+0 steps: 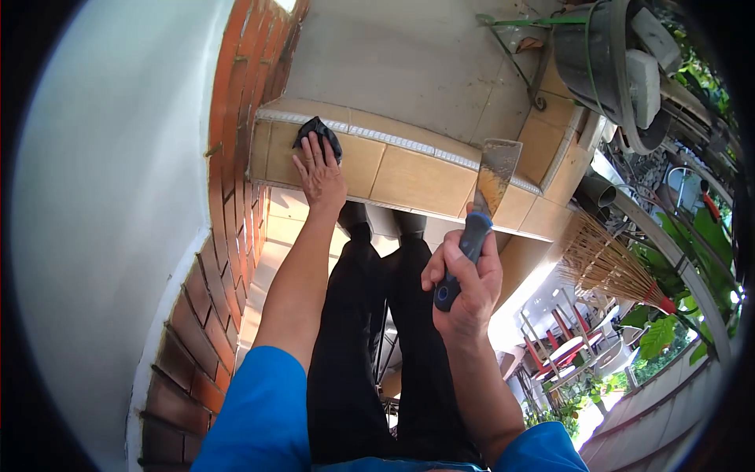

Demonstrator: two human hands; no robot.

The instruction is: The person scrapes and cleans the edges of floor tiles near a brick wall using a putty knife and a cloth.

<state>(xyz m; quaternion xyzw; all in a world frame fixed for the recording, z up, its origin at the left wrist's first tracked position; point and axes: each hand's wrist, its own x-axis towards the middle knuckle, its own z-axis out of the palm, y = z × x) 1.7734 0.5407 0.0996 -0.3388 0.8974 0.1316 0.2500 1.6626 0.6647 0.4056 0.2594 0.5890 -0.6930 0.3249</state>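
Note:
My left hand (322,175) lies with its fingers stretched over a crumpled black cloth (329,141), pressing it on the tan tiled step (421,181) near its left end. In my right hand (472,279) is a putty knife (474,248) with a dark handle and blue collar, its fingers wrapped round the handle. The knife's wide, stained metal blade points up and overlaps the step's white patterned edge strip (405,143).
A brick wall (228,149) borders the step on the left. At the upper right stands a dark planter (586,55) with a green strap. A stick broom (613,263), plants and chairs are on the right. My legs are below the step.

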